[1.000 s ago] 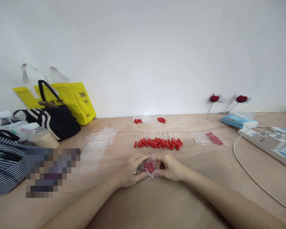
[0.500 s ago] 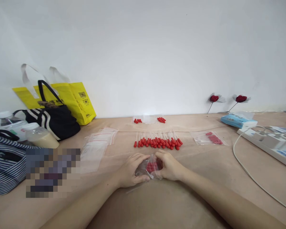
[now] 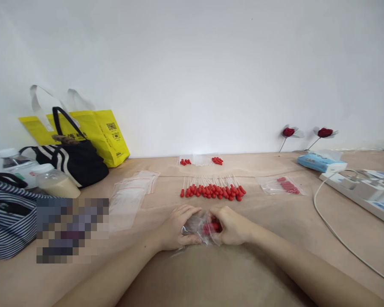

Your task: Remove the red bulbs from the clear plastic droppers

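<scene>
Close to me, a clear plastic zip bag (image 3: 196, 224) is held between both hands. My left hand (image 3: 176, 230) grips the bag's left side, thumb below and fingers above. My right hand (image 3: 232, 226) is closed around the right end, where bunched red-tipped sticks (image 3: 211, 228) show; whether its fingers press on the sticks or on the film is hard to see. Just beyond my hands lies a row of loose red-tipped white sticks (image 3: 213, 190), tips toward me. A filled bag of the same sticks (image 3: 288, 186) rests to the right.
Flat zip bags (image 3: 131, 196) overlap on the left. More bagged red-tipped sticks (image 3: 217, 160) lie near the wall. A yellow bag (image 3: 112, 140), black bag (image 3: 83, 166), striped bag (image 3: 9, 226) and jar (image 3: 59, 183) stand left. Tissues (image 3: 321, 162), a power strip (image 3: 368, 189) and cable (image 3: 333, 230) are right.
My right hand has shifted slightly right and toward me, and the red tips in the bag have moved right with it. The bag's film is more crumpled. My left hand stays nearly still.
</scene>
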`<move>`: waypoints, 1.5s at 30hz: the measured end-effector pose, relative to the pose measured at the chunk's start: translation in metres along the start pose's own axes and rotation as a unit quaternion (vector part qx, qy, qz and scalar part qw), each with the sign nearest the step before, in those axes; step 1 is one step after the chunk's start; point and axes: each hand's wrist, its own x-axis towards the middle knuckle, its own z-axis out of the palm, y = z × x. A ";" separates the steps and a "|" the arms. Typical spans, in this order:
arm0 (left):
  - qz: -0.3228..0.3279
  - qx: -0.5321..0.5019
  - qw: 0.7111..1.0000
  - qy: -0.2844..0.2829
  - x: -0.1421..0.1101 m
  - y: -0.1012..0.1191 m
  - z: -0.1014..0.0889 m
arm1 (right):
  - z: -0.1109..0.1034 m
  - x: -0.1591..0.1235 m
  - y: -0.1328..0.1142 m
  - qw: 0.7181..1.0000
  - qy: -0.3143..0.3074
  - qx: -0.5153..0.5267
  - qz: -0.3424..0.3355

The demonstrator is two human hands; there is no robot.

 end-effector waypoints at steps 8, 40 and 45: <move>-0.003 -0.010 1.000 -0.001 0.000 -0.002 0.000 | -0.001 0.000 0.020 0.954 0.018 0.294 0.062; -0.277 -0.582 0.761 0.077 0.030 0.036 -0.006 | 0.001 -0.001 -0.015 0.907 0.254 -0.241 -0.235; -0.343 -0.639 0.686 0.055 0.034 0.030 -0.003 | 0.010 0.003 -0.021 0.884 0.226 -0.319 -0.257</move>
